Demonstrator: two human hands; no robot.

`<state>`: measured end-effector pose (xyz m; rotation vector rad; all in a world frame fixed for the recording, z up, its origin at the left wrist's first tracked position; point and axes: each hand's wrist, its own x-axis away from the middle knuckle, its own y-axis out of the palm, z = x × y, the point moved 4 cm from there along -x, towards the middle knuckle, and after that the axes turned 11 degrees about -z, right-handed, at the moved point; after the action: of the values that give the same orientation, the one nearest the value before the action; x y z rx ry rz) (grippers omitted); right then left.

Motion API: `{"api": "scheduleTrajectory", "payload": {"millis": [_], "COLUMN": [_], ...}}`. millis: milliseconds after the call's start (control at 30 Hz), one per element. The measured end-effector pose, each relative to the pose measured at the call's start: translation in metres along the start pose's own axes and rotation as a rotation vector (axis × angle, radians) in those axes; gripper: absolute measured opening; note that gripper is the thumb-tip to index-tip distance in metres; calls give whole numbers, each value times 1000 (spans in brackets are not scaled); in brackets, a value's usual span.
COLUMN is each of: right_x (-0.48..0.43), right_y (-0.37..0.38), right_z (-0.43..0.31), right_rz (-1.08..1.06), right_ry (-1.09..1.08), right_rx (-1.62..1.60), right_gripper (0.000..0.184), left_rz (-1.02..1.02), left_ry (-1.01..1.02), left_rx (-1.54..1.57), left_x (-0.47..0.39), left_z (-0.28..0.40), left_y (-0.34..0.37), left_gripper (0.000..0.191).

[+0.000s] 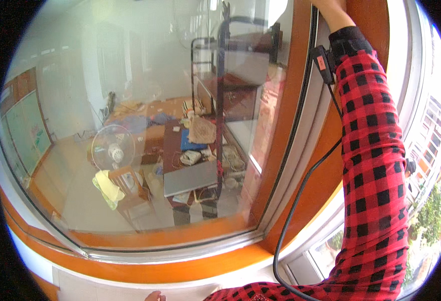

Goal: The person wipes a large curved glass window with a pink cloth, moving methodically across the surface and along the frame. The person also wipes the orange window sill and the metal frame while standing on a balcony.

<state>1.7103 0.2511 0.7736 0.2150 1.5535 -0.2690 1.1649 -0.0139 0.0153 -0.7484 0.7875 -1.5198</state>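
A large window pane [149,82] in an orange-brown frame [167,268] stands before me. My right arm, in a red-and-black checked sleeve, reaches up along the frame's right side. Only the wrist and the base of my right hand [329,6] show at the top edge; the fingers are out of view, so what they touch is hidden. A small black device [323,66] sits by the cuff, with a black cable [306,177] hanging from it in a loop. At the bottom edge, a few fingertips of my left hand [155,296] appear near the pale sill [103,289].
Through the glass I see a standing fan [113,148], a wooden chair [130,188] with a yellow cloth [109,188], and a cluttered table with a grey laptop [190,178]. A black metal bunk frame [220,105] rises behind. Green plants [431,210] are outside at right.
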Motion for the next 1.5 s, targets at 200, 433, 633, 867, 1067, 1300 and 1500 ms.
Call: {"api": "scheduleTrajectory", "payload": {"millis": [200, 433, 633, 867, 1067, 1300, 1500], "right_x": [48, 126, 255, 448, 592, 777, 898], "right_y": [-10, -24, -20, -25, -21, -35, -17], "right_z": [-20, -25, -15, -18, -16, -30, -32], "right_rz": [-16, -136, -620, -568, -578, -1361, -1661], "right_ry": [-157, -92, 342, 325, 368, 554, 482], "right_rx": [594, 430, -40, -64, -230, -130, -276], "right_gripper": [42, 26, 45, 50, 49, 35, 19], "left_rz": [-97, -94, -181, -231, -210, -187, -172], "left_ry": [17, 43, 41, 82, 38, -50, -127], "left_rx": [6, 9, 21, -39, -27, -47, -115], "left_x": [-25, -53, -58, -44, -23, 12, 46], "left_z": [-6, 9, 13, 15, 14, 14, 18], "left_y": [-9, -20, -22, -36, -44, -48, -55], "left_gripper": [29, 23, 26, 25, 25, 25, 26]}}
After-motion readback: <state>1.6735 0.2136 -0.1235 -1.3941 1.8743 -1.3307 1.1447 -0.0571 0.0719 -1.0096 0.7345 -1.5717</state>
